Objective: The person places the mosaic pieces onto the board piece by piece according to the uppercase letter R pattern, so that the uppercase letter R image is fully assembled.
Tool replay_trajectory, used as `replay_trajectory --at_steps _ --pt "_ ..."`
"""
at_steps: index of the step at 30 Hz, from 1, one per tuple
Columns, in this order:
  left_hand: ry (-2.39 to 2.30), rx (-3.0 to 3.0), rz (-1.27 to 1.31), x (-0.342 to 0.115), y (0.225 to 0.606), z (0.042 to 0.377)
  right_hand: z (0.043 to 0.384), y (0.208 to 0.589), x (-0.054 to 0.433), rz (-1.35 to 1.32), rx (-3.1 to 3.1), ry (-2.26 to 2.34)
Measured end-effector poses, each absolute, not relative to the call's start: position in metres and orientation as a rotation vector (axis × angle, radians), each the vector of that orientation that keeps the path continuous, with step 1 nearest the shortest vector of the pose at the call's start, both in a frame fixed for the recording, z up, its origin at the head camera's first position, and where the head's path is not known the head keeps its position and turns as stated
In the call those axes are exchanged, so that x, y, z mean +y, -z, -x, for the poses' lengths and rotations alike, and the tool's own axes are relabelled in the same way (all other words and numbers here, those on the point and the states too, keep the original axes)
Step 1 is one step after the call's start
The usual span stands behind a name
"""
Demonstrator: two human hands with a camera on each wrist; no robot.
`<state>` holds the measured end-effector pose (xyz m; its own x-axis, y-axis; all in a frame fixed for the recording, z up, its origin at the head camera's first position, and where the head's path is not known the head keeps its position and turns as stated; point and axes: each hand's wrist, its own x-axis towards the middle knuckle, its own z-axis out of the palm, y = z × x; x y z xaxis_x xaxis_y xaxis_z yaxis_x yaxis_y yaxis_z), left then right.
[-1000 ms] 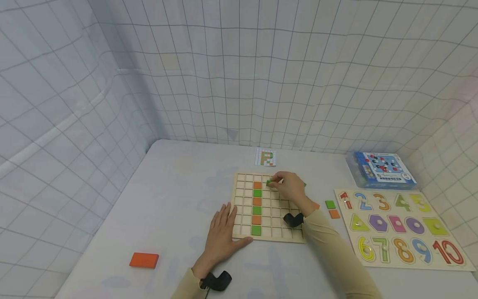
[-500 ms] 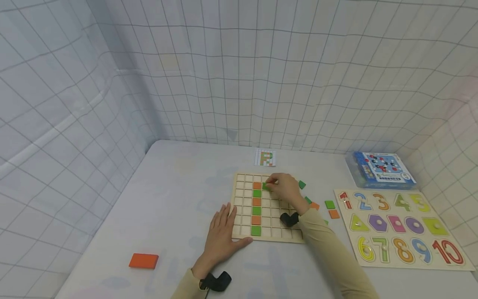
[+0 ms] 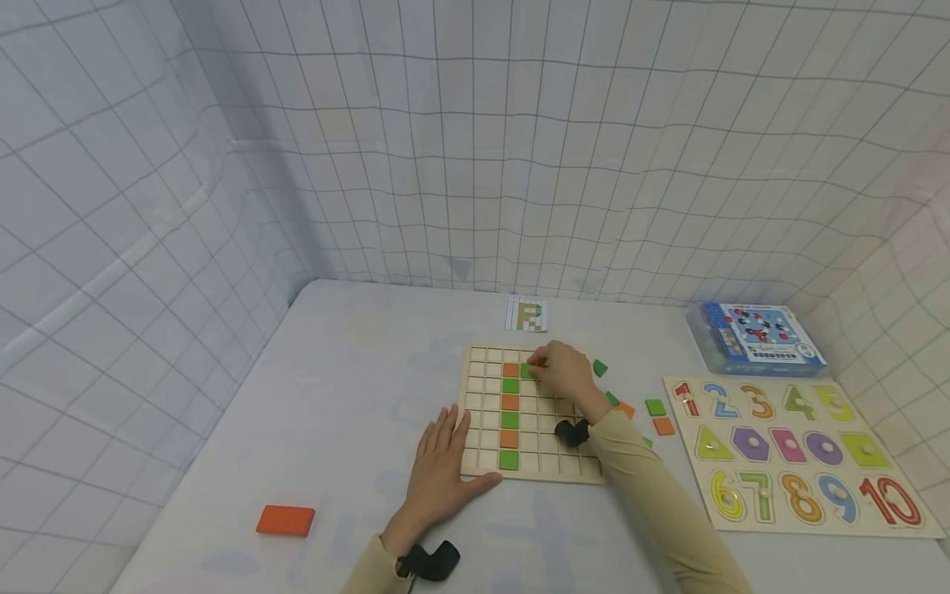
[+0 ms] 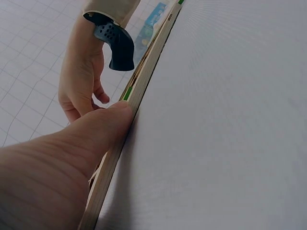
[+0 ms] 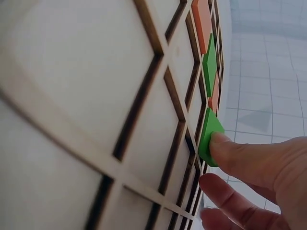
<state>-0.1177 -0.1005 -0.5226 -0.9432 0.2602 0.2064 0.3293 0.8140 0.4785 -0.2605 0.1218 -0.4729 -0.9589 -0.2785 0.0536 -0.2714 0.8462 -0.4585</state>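
My right hand (image 3: 567, 375) pinches a green square tile (image 3: 526, 370) over a cell near the far edge of the wooden grid board (image 3: 549, 463). In the right wrist view the thumb (image 5: 228, 152) lies on this tile's face, and the tile looks slightly tilted against the cell ridges. Just left of it, a column of alternating orange and green tiles (image 3: 510, 420) runs down the board. My left hand (image 3: 441, 466) rests spread at the board's near left corner. Its thumb (image 4: 108, 120) touches the near edge in the left wrist view.
Loose tiles (image 3: 656, 407) lie right of the board, some partly behind the right forearm. A small pattern card (image 3: 528, 314) is beyond the board. Far right are a number puzzle (image 3: 805, 495) and a blue box (image 3: 764, 338). An orange block (image 3: 285, 520) sits at left.
My right hand has moved slightly left, bringing the green tile beside the top orange tile. Loose tiles right of the board have come into view. The left hand stays still.
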Motion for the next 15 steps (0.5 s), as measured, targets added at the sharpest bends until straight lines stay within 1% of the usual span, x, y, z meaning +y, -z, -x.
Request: replay_trajectory --at_steps 6,15 --pt "0.786 -2.869 0.465 -0.1008 0.5224 0.1178 0.2595 0.4711 0.1205 0.435 3.009 0.659" --pt "0.791 -2.867 0.467 -0.1008 0.522 0.1179 0.2563 0.4713 0.1202 0.427 2.998 0.696"
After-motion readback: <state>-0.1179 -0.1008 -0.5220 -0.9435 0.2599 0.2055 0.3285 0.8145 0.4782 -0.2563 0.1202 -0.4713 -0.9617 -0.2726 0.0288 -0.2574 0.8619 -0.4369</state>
